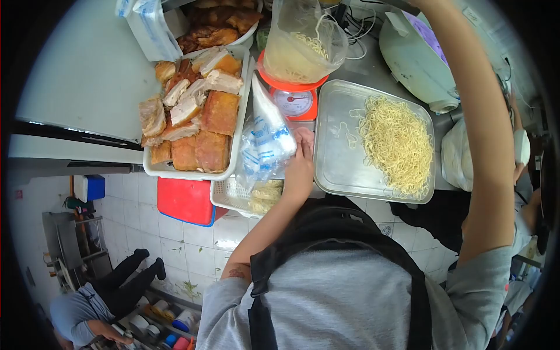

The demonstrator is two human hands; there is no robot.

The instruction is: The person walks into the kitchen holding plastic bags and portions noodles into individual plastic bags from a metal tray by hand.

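My left hand (301, 157) rests on the counter between the scale and the noodle tray, by a pink cloth (304, 135) and a stack of plastic bags with blue print (273, 140); its fingertips are partly hidden. My right arm reaches up past the top edge, and only a blurred bit of my right hand (421, 3) shows there. On the orange scale (293, 102) stands a clear plastic bag (300, 55) with some noodles in it. Yellow noodles (398, 146) lie heaped on the right side of a metal tray (335, 172).
A white tray (245, 76) of roasted meat pieces (195, 116) is at the left. Below it are a white basket (230, 195) and a red lid (184, 198). A large pale container (417, 64) stands upper right. Other people (87, 309) are at lower left and far right.
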